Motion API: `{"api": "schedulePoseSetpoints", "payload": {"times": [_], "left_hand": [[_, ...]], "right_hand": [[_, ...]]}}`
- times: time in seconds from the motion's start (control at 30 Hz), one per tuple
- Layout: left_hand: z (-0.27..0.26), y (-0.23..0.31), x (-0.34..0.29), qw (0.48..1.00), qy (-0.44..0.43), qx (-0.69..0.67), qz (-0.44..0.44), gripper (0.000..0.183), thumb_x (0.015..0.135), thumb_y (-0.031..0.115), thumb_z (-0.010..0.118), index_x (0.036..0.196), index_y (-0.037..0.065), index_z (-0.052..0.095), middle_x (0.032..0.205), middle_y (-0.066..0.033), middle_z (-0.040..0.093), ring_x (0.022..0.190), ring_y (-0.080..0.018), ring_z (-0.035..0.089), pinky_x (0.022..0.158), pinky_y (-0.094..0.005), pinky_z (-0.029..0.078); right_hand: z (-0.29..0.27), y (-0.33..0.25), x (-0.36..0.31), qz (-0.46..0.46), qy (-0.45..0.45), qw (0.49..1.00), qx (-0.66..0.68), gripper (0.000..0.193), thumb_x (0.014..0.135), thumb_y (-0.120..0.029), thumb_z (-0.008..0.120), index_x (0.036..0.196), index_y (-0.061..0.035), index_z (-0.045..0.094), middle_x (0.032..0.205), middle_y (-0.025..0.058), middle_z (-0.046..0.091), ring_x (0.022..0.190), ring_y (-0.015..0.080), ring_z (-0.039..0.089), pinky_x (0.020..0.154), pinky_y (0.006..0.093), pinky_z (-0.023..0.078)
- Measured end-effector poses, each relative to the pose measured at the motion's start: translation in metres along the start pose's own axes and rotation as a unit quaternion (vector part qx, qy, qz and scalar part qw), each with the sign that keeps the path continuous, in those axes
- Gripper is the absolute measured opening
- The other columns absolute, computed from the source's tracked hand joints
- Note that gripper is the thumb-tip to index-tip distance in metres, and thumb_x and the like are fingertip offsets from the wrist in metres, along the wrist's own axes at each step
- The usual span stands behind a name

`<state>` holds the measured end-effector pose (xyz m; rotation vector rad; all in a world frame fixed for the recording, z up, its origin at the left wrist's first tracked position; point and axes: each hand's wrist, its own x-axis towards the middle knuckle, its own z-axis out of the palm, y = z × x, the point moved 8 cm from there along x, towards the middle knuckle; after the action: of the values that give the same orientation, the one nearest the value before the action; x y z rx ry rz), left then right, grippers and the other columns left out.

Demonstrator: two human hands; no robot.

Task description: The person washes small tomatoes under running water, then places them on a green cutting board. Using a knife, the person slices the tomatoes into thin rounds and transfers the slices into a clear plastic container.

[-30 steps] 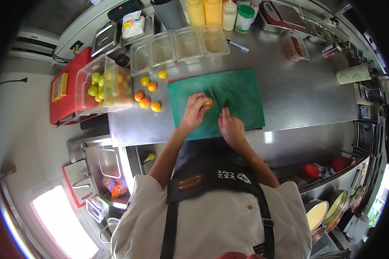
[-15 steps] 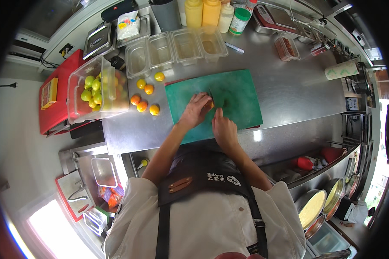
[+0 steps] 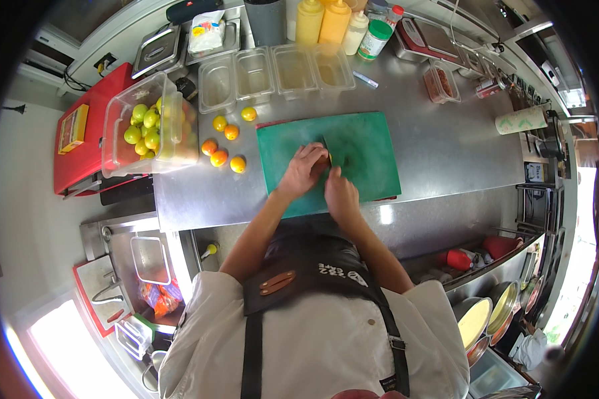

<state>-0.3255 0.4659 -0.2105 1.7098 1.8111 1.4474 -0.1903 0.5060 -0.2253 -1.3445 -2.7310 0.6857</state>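
On the green cutting board [image 3: 373,143], my left hand [image 3: 304,167] is closed with bent fingers on a small orange tomato [image 3: 329,158], mostly hidden by the fingers. My right hand [image 3: 341,194] is wrapped round the handle of a knife [image 3: 325,142]. Its narrow dark blade points away from me and lies against the right side of the tomato, by my left fingertips. I cannot tell how deep the blade sits. Left of the board, several loose orange-yellow tomatoes [image 3: 219,158] rest on the steel counter [image 3: 446,153].
A clear plastic tub [image 3: 116,143] of yellow-green tomatoes stands at the left. Clear empty pans [image 3: 293,70] line up behind the board, with squeeze bottles [image 3: 335,23] beyond. A marker [image 3: 365,80] and a small tub of red food [image 3: 440,83] lie farther right. Another person [image 3: 529,349] is at far right.
The whole view has shifted slightly. Both hands keep their places at the tomato, with the knife still against it. The person at far right has moved.
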Motion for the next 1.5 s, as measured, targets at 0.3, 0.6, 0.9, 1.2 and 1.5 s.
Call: {"api": "schedulePoseSetpoints", "payload": {"times": [0.3,0.6,0.9,1.2,1.5], "left_hand": [[-0.008,0.009,-0.004,0.999,0.052,0.008,0.004,0.040,0.080,-0.004,0.082,0.115,0.003,0.064,0.125,-0.0166,0.062,0.116,-0.0388,0.061,0.098,-0.0470,0.051],[-0.003,0.004,-0.002,1.000,0.005,-0.015,0.005,0.038,0.084,-0.004,0.081,0.117,0.002,0.063,0.124,-0.0175,0.062,0.112,-0.0373,0.061,0.098,-0.0439,0.050],[0.000,0.002,0.003,0.999,-0.030,0.040,0.009,0.036,0.086,-0.002,0.081,0.118,0.001,0.064,0.126,-0.0194,0.064,0.115,-0.0417,0.060,0.100,-0.0472,0.051],[-0.001,0.000,0.002,1.000,-0.015,0.009,-0.001,0.038,0.083,-0.003,0.081,0.117,0.002,0.064,0.125,-0.0193,0.065,0.116,-0.0426,0.061,0.102,-0.0481,0.050],[-0.002,-0.002,0.001,1.000,-0.017,-0.001,-0.017,0.037,0.083,-0.004,0.079,0.116,0.004,0.064,0.120,-0.0164,0.065,0.117,-0.0395,0.062,0.105,-0.0481,0.047]], "right_hand": [[0.005,0.050,-0.030,0.019,-0.032,0.998,-0.043,0.021,0.106,-0.019,0.054,0.110,0.0010,0.050,0.078,0.0283,0.073,0.076,0.0501,0.074,0.068,0.0603,0.059],[-0.024,0.039,-0.008,-0.016,-0.004,0.999,-0.040,0.020,0.107,-0.019,0.054,0.110,-0.0002,0.051,0.078,0.0240,0.075,0.074,0.0450,0.076,0.066,0.0555,0.061],[-0.023,-0.009,-0.013,-0.051,0.001,0.998,0.026,0.018,0.107,-0.018,0.058,0.110,-0.0016,0.051,0.074,0.0228,0.073,0.072,0.0452,0.075,0.064,0.0552,0.060],[-0.027,-0.023,0.004,-0.065,0.027,0.997,0.029,0.017,0.102,-0.011,0.058,0.111,0.0014,0.051,0.075,0.0244,0.072,0.075,0.0469,0.075,0.068,0.0559,0.061],[-0.009,-0.015,0.001,-0.057,0.000,0.998,0.031,0.017,0.104,-0.012,0.052,0.113,0.0018,0.050,0.081,0.0296,0.073,0.083,0.0507,0.074,0.076,0.0641,0.058]]}}
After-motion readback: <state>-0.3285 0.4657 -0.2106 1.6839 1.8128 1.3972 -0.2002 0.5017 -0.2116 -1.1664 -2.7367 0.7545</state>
